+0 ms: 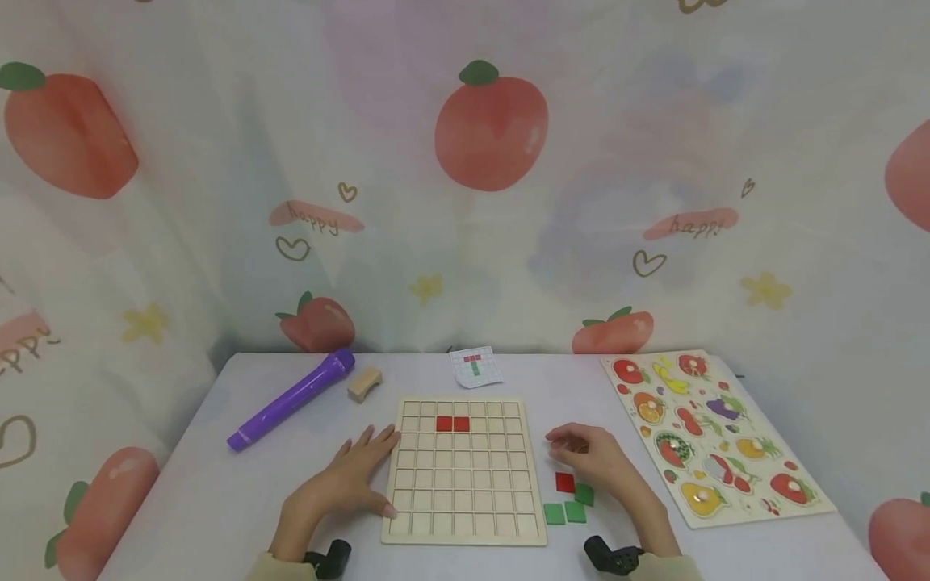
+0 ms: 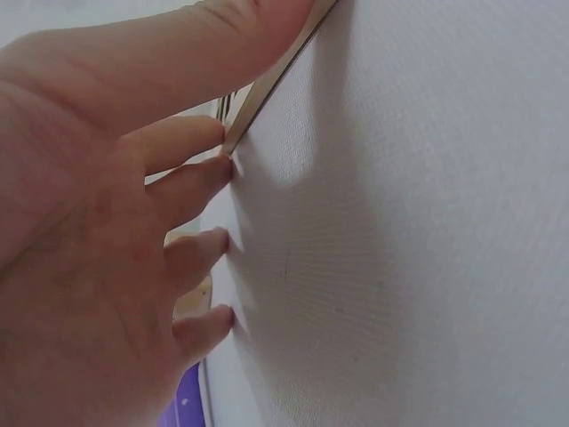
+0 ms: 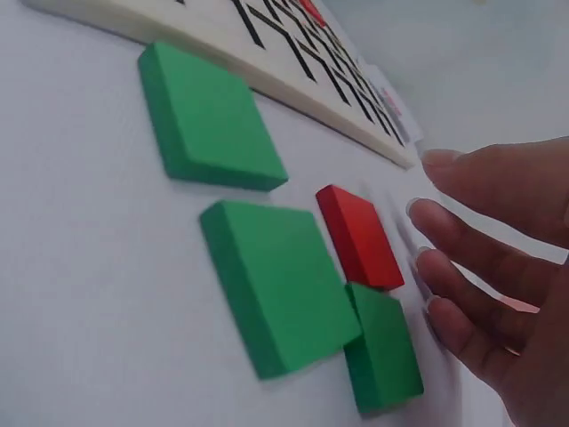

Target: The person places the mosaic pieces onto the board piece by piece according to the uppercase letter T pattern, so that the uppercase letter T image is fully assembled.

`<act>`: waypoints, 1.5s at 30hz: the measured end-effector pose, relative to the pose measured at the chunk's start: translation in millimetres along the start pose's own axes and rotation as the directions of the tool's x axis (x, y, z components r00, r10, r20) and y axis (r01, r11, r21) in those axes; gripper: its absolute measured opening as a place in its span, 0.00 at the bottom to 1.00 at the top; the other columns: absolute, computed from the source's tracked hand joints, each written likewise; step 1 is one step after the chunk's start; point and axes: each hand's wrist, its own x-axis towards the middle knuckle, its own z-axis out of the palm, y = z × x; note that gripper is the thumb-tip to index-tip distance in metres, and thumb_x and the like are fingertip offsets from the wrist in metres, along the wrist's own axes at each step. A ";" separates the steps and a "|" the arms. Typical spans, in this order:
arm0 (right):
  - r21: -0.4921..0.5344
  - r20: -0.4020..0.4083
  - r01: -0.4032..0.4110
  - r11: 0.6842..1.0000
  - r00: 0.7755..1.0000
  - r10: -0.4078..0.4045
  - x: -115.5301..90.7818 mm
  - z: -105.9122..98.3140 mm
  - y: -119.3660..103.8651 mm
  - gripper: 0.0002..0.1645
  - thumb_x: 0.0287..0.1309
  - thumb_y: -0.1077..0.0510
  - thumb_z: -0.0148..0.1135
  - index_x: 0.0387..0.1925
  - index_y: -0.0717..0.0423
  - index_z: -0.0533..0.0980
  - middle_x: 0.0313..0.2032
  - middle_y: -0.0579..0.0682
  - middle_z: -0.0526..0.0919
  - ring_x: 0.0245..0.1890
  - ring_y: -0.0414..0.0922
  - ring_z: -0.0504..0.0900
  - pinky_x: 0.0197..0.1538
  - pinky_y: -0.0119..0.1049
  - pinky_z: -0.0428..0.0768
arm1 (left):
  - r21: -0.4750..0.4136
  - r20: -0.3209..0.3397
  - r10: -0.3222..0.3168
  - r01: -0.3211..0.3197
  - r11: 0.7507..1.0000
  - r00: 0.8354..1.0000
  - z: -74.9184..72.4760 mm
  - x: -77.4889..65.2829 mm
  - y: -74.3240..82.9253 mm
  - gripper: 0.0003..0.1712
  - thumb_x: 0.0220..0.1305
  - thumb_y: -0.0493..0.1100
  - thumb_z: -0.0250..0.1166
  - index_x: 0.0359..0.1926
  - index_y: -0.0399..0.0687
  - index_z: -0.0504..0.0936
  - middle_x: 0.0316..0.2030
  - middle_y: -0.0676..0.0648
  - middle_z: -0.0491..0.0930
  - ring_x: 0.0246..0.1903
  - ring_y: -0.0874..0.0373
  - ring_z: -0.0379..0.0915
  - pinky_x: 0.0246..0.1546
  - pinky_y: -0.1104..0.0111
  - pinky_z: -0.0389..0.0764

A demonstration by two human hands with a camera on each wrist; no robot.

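A wooden grid board (image 1: 465,479) lies in the middle of the table, with two red square tiles (image 1: 444,424) side by side in its second row. My left hand (image 1: 337,484) rests at the board's left edge, fingers spread and thumb on the near corner. To the right of the board, my right hand (image 1: 599,461) hovers with loosely bent fingers and nothing between them. Below it lie a loose red tile (image 3: 360,238) and three green tiles (image 3: 280,285); one green tile touches the red one in the right wrist view.
Behind the board lies a small paper card (image 1: 475,368) printed with a red and green T on a grid. A purple toy microphone (image 1: 291,401) and a wooden block (image 1: 365,385) lie at the back left. A fruit puzzle board (image 1: 715,436) covers the right side.
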 end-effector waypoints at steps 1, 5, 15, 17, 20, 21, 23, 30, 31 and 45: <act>0.004 0.014 0.008 1.000 1.000 -0.008 -0.7 -0.8 2.0 0.12 0.61 0.58 0.71 0.47 0.53 0.85 0.39 0.44 0.87 0.38 0.41 0.78 0.43 0.31 0.80 | 0.001 -0.002 0.005 -0.005 1.000 1.000 1.4 1.2 -3.1 0.68 0.39 0.52 0.85 0.79 0.44 0.59 0.81 0.40 0.53 0.80 0.33 0.37 0.79 0.36 0.36; 0.008 0.054 0.019 1.000 0.998 -0.019 -3.0 -3.7 9.2 0.13 0.59 0.56 0.73 0.46 0.53 0.85 0.37 0.43 0.86 0.37 0.40 0.78 0.40 0.28 0.80 | 0.006 -0.013 0.029 -0.028 1.000 1.000 6.8 4.7 -13.0 0.69 0.39 0.56 0.84 0.80 0.45 0.58 0.81 0.41 0.52 0.80 0.33 0.36 0.78 0.35 0.35; -0.050 0.110 0.087 0.995 0.991 -0.081 -13.9 -11.5 13.9 0.14 0.56 0.54 0.75 0.45 0.51 0.85 0.39 0.42 0.85 0.39 0.41 0.75 0.41 0.29 0.76 | 0.000 -0.001 -0.003 0.003 1.000 1.000 -3.1 -3.0 1.2 0.68 0.39 0.52 0.85 0.79 0.42 0.59 0.80 0.39 0.53 0.80 0.32 0.37 0.79 0.36 0.36; -0.056 0.119 0.104 0.993 0.988 -0.097 -15.4 -12.4 14.5 0.15 0.56 0.54 0.75 0.45 0.51 0.85 0.39 0.42 0.85 0.39 0.41 0.75 0.41 0.29 0.76 | -0.008 -0.002 -0.017 0.017 1.000 1.000 -4.5 -4.9 3.4 0.67 0.40 0.50 0.85 0.79 0.42 0.59 0.80 0.40 0.53 0.80 0.32 0.37 0.79 0.36 0.36; -0.068 0.126 0.125 0.990 0.985 -0.116 -17.2 -12.5 16.2 0.13 0.56 0.54 0.75 0.44 0.50 0.85 0.38 0.42 0.83 0.38 0.40 0.75 0.40 0.29 0.76 | -0.004 0.001 -0.020 0.020 1.000 1.000 -4.2 -5.5 2.4 0.67 0.40 0.50 0.85 0.79 0.42 0.59 0.81 0.39 0.52 0.80 0.32 0.37 0.79 0.36 0.36; -0.071 0.128 0.136 0.988 0.984 -0.126 -17.6 -12.5 17.0 0.13 0.56 0.54 0.75 0.43 0.50 0.85 0.38 0.41 0.83 0.38 0.39 0.75 0.40 0.29 0.76 | -0.005 -0.002 -0.018 0.018 1.000 1.000 -3.5 -5.1 1.0 0.67 0.40 0.50 0.84 0.79 0.43 0.59 0.81 0.40 0.52 0.80 0.33 0.37 0.79 0.36 0.36; -0.080 0.131 0.143 0.987 0.983 -0.132 -18.3 -11.8 18.1 0.12 0.55 0.55 0.75 0.42 0.48 0.85 0.37 0.41 0.82 0.38 0.38 0.74 0.40 0.28 0.76 | -0.004 -0.010 -0.010 0.010 1.000 1.000 -1.5 -3.6 -2.8 0.67 0.40 0.51 0.84 0.79 0.43 0.59 0.81 0.40 0.53 0.80 0.33 0.36 0.79 0.36 0.36; -0.099 0.138 0.149 0.984 0.981 -0.135 -19.9 -9.1 18.6 0.12 0.52 0.51 0.78 0.39 0.45 0.85 0.35 0.40 0.80 0.37 0.40 0.74 0.40 0.29 0.74 | 0.005 -0.026 0.013 -0.013 1.000 1.000 6.6 3.8 -17.0 0.68 0.38 0.54 0.84 0.79 0.43 0.59 0.80 0.40 0.53 0.80 0.32 0.37 0.78 0.34 0.37; -0.099 0.138 0.148 0.984 0.981 -0.134 -20.2 -8.7 18.3 0.13 0.52 0.51 0.79 0.38 0.46 0.84 0.35 0.40 0.80 0.37 0.39 0.74 0.40 0.29 0.74 | 0.008 -0.024 0.013 -0.012 1.000 1.000 6.6 3.5 -16.7 0.68 0.39 0.54 0.84 0.79 0.43 0.59 0.81 0.40 0.53 0.80 0.32 0.37 0.78 0.35 0.37; -0.065 0.172 0.209 0.976 0.965 -0.196 -19.2 -7.6 15.4 0.07 0.59 0.59 0.73 0.38 0.51 0.81 0.30 0.40 0.81 0.29 0.34 0.75 0.33 0.26 0.77 | 0.005 0.007 0.015 -0.015 1.000 1.000 -1.1 -3.4 1.5 0.67 0.40 0.52 0.84 0.79 0.43 0.59 0.80 0.38 0.53 0.80 0.31 0.37 0.79 0.36 0.36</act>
